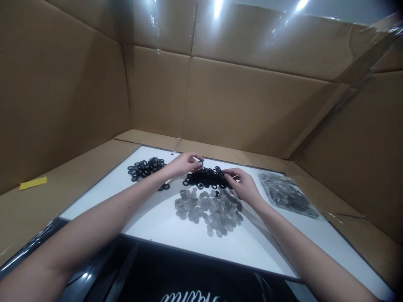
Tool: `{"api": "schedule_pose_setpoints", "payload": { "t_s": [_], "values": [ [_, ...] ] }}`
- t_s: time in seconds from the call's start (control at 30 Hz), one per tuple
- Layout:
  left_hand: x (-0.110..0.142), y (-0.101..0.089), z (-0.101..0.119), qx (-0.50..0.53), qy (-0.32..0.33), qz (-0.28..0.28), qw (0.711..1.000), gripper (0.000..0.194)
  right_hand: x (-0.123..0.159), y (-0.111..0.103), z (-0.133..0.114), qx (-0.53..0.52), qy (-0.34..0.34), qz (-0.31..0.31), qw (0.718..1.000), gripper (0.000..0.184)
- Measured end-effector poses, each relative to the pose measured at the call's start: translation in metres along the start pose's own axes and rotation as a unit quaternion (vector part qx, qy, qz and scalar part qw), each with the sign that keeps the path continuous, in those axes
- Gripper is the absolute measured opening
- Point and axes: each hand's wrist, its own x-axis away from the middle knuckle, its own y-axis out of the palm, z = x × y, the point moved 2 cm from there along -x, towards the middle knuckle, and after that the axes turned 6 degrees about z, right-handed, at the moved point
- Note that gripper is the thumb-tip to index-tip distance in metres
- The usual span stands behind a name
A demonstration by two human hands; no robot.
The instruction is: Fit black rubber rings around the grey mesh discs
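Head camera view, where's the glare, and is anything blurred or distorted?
In the head view, glare streaks the clear plastic sheeting above the cardboard wall; the wide lens stretches the left forearm and right forearm toward the frame edges; the right hand casts a soft shadow toward the grey discs; the black rings look slightly soft, not badly blurred.

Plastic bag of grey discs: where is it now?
In the head view, the plastic bag of grey discs lies at the white board's right end, beside the right hand and the loose grey discs.
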Motion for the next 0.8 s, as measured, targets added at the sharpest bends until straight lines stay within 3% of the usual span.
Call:
{"api": "schedule_pose_setpoints", "payload": {
  "t_s": [0.1,0.17,0.37,0.53,0.8],
  "values": [
    [-0.005,-0.023,-0.003,-0.184,0.017,0.008,0.983,0.03,0.001,0.004,0.007,0.057,-0.031,-0.041,0.997,0.022],
    [-0.007,-0.032,-0.007,-0.244,-0.004,-0.005,0.97,0.031,0.003,0.009,0.008,0.075,-0.057,-0.063,0.994,0.023],
    [-0.008,-0.042,-0.016,-0.341,-0.069,-0.077,0.934,0.029,0.004,0.018,0.01,0.126,-0.096,-0.077,0.984,0.02],
    [-0.006,-0.047,-0.018,-0.442,-0.044,-0.079,0.893,0.025,0.002,0.014,0.014,0.156,-0.098,-0.07,0.98,0.019],
    [-0.003,-0.041,-0.01,-0.495,-0.025,-0.086,0.864,0.028,-0.006,0.003,0.028,0.207,-0.031,-0.106,0.972,0.026]
  ]
}}
